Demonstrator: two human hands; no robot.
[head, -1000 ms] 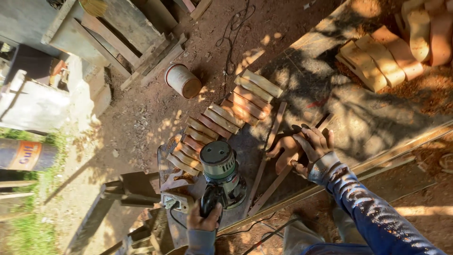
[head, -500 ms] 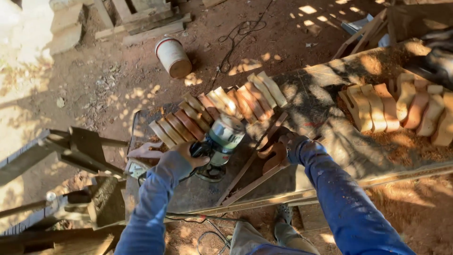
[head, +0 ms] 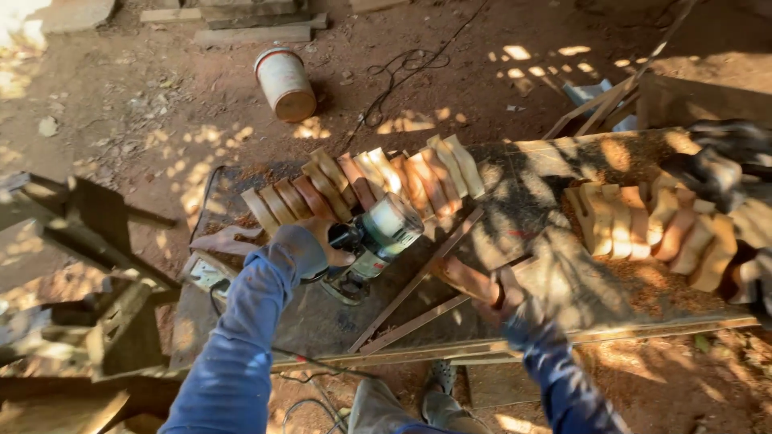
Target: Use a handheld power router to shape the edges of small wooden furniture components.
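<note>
Two hands are at work over the bench (head: 563, 157): the left hand (head: 310, 245) is wrapped around the body of a hand-held power router (head: 374, 241), which lies tilted on the dusty top just in front of a fanned row of shaped wooden pieces (head: 362, 181), while the right hand (head: 515, 301) is closed on one reddish wooden piece (head: 466, 280) lying against thin guide strips (head: 418, 277) nailed to the top. The router looks heavy and top-loaded, with a smooth pale motor cap, so its lower housing or side grips seem the safer hold; its cord trails toward the ground and could snag. The wooden piece looks stiff, light and dusty, probably a little slippery, best pinched across its flat faces away from the curved edge. A second batch of cut pieces (head: 643, 229) sits in sawdust further right, and a tipped bucket (head: 285, 80) lies on the bare earth beyond.
</note>
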